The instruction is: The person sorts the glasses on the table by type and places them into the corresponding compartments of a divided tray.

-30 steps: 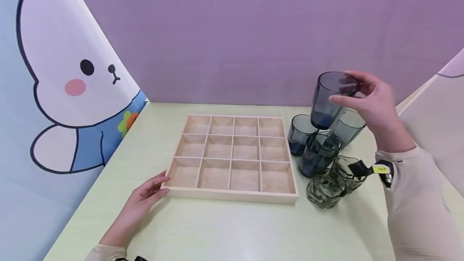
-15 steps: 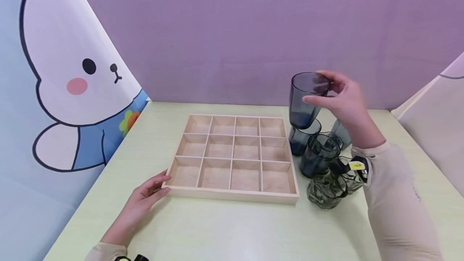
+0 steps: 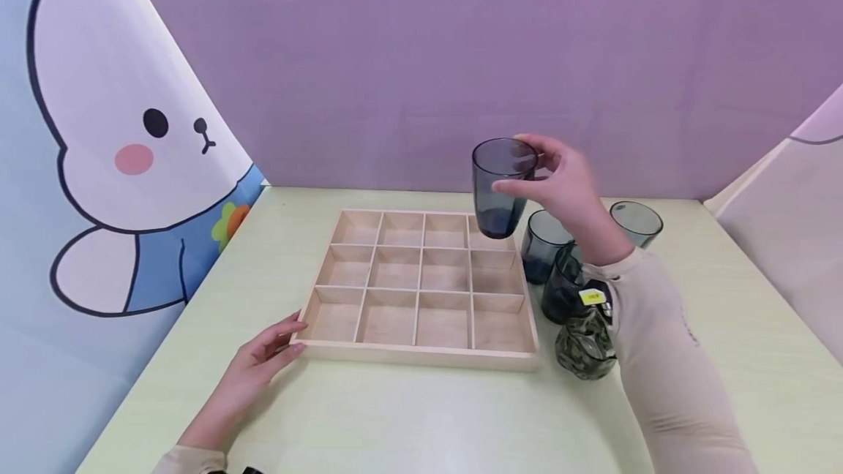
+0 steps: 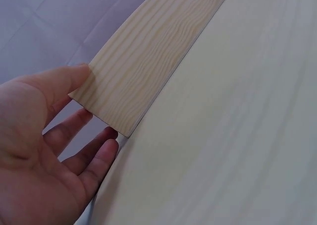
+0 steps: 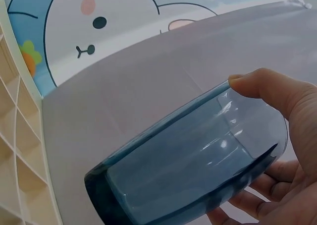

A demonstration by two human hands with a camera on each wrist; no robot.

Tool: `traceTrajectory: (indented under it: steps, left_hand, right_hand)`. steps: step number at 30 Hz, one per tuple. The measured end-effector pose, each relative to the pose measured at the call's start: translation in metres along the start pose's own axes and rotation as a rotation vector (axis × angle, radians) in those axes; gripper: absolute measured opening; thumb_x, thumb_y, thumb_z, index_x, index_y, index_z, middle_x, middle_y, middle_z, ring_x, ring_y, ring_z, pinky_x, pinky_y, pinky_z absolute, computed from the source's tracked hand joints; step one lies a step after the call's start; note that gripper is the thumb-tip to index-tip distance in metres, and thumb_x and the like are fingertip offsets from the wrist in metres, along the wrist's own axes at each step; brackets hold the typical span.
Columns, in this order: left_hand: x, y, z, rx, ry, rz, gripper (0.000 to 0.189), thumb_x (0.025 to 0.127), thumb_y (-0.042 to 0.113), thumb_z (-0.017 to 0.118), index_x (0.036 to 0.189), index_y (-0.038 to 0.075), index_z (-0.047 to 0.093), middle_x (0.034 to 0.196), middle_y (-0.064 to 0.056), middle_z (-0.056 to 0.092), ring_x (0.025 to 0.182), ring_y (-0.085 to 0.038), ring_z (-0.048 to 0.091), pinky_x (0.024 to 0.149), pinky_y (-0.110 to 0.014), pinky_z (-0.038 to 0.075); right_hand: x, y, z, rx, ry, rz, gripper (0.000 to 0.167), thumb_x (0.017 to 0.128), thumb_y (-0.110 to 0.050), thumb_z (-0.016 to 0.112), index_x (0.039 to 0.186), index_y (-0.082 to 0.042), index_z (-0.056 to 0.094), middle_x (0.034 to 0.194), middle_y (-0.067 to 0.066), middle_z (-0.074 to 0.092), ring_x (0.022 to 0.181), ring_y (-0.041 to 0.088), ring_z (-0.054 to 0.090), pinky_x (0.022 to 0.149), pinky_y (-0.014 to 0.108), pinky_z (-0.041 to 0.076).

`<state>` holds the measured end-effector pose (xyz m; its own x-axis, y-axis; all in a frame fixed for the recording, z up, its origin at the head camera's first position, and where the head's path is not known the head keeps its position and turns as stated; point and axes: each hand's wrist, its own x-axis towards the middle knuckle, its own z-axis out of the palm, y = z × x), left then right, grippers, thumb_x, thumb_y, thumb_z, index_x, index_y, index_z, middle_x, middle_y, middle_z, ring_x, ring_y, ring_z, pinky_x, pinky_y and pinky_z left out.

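Note:
My right hand [image 3: 560, 178] grips a blue-tinted glass tumbler [image 3: 498, 200] near its rim, thumb on the near side and fingers behind. The glass is upright and raised, overlapping the back right compartment of a wooden divided tray [image 3: 421, 355] in the head view. In the right wrist view the tumbler [image 5: 183, 155] shows nothing inside it. My left hand [image 3: 263, 353] holds the tray's front left corner. Its thumb lies on the front wall [image 4: 143, 51] in the left wrist view, with the fingers around the side.
Right of the tray stand more tinted glasses: a blue tumbler [image 3: 543, 251], a darker one [image 3: 560, 295] partly behind my sleeve, a pale green one [image 3: 635, 219] and a wavy grey glass [image 3: 585, 350]. A purple cloth [image 3: 395, 93] backs the table.
My right hand has carried the blue tumbler leftward from above the other glasses to over the tray's back right part. The left hand stays at the tray's corner.

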<state>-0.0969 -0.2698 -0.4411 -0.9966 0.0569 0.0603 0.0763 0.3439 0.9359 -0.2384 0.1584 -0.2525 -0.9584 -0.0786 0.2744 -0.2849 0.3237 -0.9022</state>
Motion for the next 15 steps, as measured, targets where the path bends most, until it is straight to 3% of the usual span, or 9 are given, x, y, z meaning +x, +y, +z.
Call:
traceTrajectory:
  steps: [4,15]
  left_hand:
    - [0.0,0.0,0.0,0.005,-0.002,-0.006,0.037,0.098,0.009,0.064,0.132,-0.004,0.058,0.154,-0.018,0.039,0.119,0.005,0.047,0.091,-0.013,0.043]
    - [-0.001,-0.001,0.0,-0.015,0.002,0.019,0.036,0.097,0.007,0.065,0.13,-0.006,0.058,0.152,-0.024,0.039,0.112,0.013,0.049,0.089,-0.013,0.046]
  right_hand:
    - [0.002,-0.001,0.014,0.018,-0.018,-0.004,0.067,0.076,-0.014,0.088,0.136,-0.012,0.059,0.115,0.003,0.06,0.098,0.018,0.055,0.074,0.026,0.048]
    - [0.008,0.002,0.057,0.064,-0.072,-0.029,0.071,0.073,-0.014,0.089,0.136,-0.011,0.058,0.118,0.008,0.059,0.101,0.022,0.055,0.072,0.03,0.051]
